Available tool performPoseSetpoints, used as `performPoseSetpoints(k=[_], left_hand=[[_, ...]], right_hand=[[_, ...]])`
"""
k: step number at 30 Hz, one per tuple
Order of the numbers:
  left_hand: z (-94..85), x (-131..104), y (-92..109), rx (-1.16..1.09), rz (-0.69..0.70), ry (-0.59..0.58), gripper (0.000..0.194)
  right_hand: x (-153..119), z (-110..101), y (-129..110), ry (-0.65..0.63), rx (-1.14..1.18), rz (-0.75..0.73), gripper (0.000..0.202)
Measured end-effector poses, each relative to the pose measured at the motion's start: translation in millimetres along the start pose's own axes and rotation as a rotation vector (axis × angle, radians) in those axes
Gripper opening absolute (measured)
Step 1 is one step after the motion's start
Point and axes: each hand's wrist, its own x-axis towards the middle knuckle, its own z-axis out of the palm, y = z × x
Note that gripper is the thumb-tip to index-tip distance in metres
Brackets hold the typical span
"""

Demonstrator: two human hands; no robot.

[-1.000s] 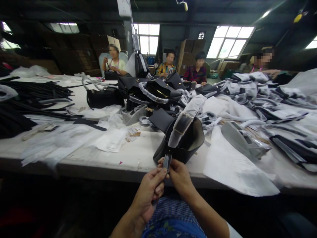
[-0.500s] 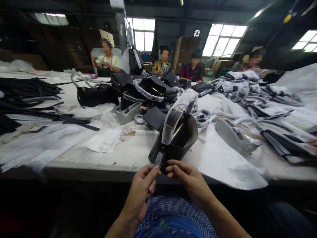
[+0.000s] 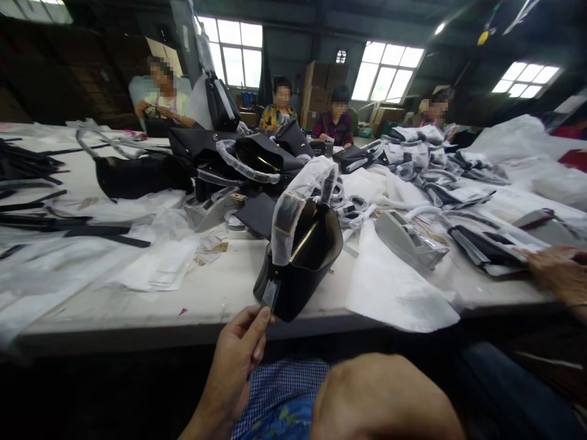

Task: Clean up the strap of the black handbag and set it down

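A black bag (image 3: 302, 281) stands open-topped at the table's front edge, its handle (image 3: 285, 220) wrapped in white, partly clear covering. My left hand (image 3: 245, 339) pinches the lower end of a plastic-covered strap (image 3: 270, 295) that hangs down the bag's near left side. At the bottom of the view, close to the camera, a blurred bare arm (image 3: 385, 397) covers part of the blue checked clothing. The fingers of my right hand do not show.
More black bags (image 3: 197, 143) are heaped behind this one. Grey tape dispensers (image 3: 408, 241) stand right and left. White sheets (image 3: 394, 293) overhang the front edge. Another person's hand (image 3: 557, 269) touches a wrapped piece at far right. People sit across the white table (image 3: 220, 311).
My right hand has left the bag's strap and moved down toward the camera. My left hand keeps its pinch. The view has turned right, and another person's hand shows more at the right.
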Motion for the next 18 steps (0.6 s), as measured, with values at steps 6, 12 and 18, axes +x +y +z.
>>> performPoseSetpoints(k=[6,12,18], left_hand=[[-1.5,0.5,-5.3,0.211,0.230,0.046,0.038],[-6.3,2.1,-4.2,0.439,0.544,0.076,0.019],[-13.2,5.7,-7.4,0.534,0.693,0.100,0.014]], right_hand=[[53.1,15.6,68.4,0.144,0.028,0.215,0.027],[72.9,22.0,88.5,0.129,-0.076,0.263,0.034],[87.1,17.5,81.3,-0.006,-0.262,0.426,0.042]])
